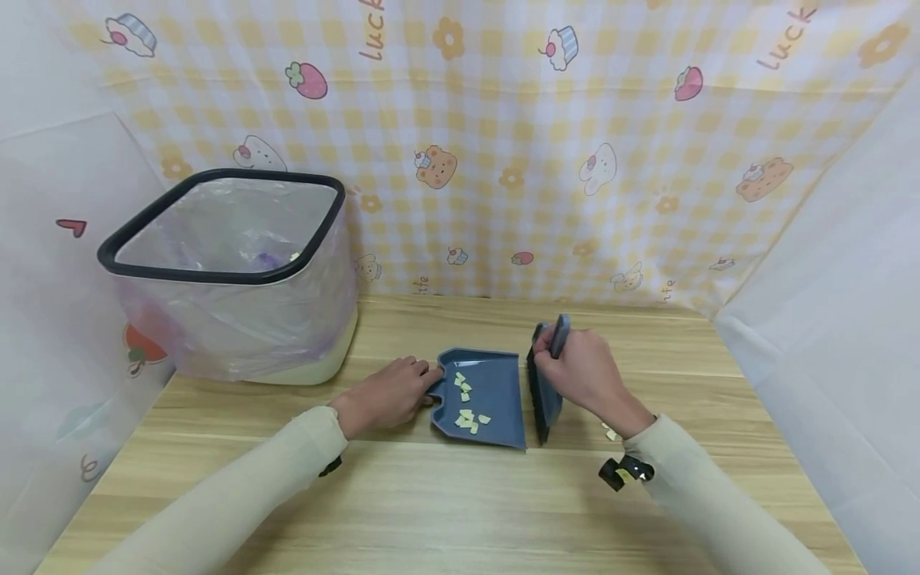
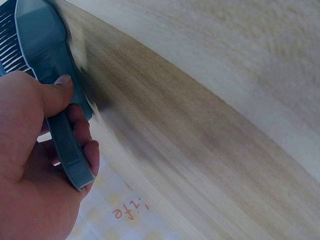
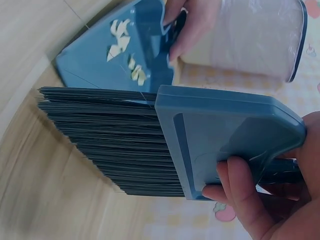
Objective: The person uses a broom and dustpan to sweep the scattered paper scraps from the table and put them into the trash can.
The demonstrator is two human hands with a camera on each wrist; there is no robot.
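Gripping a squarish blue-grey plastic dustpan [image 1: 497, 399] and flat blue-grey, black-bristled plastic brush [image 1: 550, 403], mid-frame.
Clamped with left hand [image 1: 388, 395] on the dustpan's left end, right hand [image 1: 585, 371] on the brush, beside its right edge.

On the checked cloth [image 1: 474, 220] before me, I can read "luck" twice near the top. Lower down, I make out "life".

From afar I see plain, long cream sleeves [image 1: 237, 487], a bare left hand [image 1: 391, 393], a bare right hand [image 1: 585, 371], and shiny black gear [image 1: 637, 467] by the right cuff [image 1: 651, 438].
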